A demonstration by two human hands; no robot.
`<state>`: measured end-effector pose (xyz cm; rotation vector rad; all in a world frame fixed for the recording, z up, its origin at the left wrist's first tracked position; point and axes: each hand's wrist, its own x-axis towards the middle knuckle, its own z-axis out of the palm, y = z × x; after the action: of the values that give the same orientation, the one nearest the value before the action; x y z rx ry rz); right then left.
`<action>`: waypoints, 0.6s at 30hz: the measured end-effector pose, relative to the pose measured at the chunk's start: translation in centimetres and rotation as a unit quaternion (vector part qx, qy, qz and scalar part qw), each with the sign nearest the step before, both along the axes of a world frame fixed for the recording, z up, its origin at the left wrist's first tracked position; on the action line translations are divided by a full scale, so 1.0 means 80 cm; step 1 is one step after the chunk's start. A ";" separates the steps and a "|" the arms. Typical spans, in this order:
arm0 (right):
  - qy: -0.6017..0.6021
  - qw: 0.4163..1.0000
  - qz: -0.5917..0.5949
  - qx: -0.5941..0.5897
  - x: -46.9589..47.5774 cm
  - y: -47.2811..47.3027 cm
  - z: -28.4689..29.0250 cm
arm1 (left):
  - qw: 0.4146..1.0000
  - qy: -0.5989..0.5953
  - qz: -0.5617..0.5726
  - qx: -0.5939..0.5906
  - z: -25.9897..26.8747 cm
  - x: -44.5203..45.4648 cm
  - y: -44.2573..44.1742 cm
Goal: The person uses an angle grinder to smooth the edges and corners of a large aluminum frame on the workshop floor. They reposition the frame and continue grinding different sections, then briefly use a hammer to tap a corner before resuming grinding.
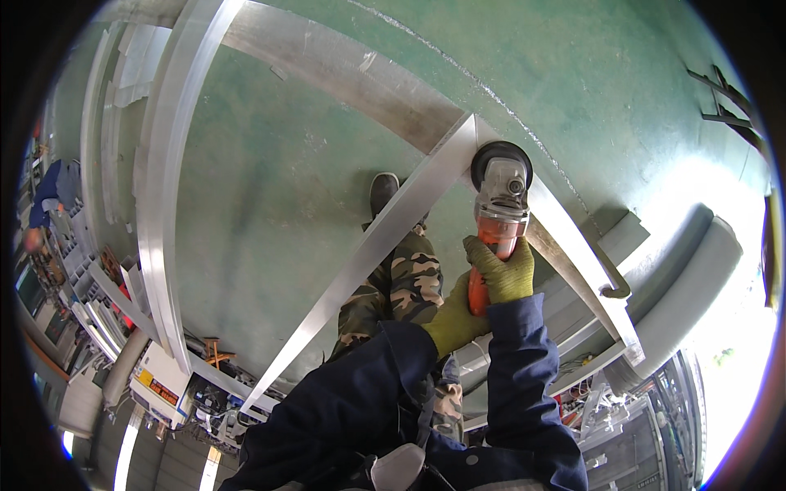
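An orange-bodied angle grinder [498, 233] is gripped by both my gloved hands. My right hand [514, 270] wraps the body just behind the metal gear head. Lower down, my left hand [459, 322] holds the rear part of the handle. The black round disc [485, 158] lies over a corner of a metal frame, where a long bar [374, 239] meets a flat bar [556, 215]. Whether the disc touches the metal cannot be told from above. A wide metal plate [344, 55] runs from that corner to the upper left.
A clamp-like hook [614, 285] sits on the right bar. Beyond it lies a grey padded roll [694, 294]. More long metal profiles [161, 184] stand at left, near a white machine [161, 383]. A person [49, 190] is at the far left. My shoe [384, 190] is on the green floor [264, 184].
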<state>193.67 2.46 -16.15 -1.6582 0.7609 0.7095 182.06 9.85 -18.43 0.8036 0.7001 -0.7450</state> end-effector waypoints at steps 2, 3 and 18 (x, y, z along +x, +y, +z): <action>-0.013 1.000 -0.002 -0.011 -0.001 0.003 -0.004 | 1.000 -0.007 0.016 -0.017 0.001 0.004 0.006; -0.022 1.000 -0.007 -0.018 0.000 0.006 -0.004 | 1.000 -0.007 -0.022 0.001 0.001 0.006 0.009; -0.027 0.999 -0.024 -0.029 -0.003 0.013 0.001 | 0.994 -0.026 -0.101 0.033 -0.003 0.000 0.019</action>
<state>193.45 3.53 -16.05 -1.6992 0.7866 0.6113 182.02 11.38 -18.71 0.9604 0.6048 -0.8832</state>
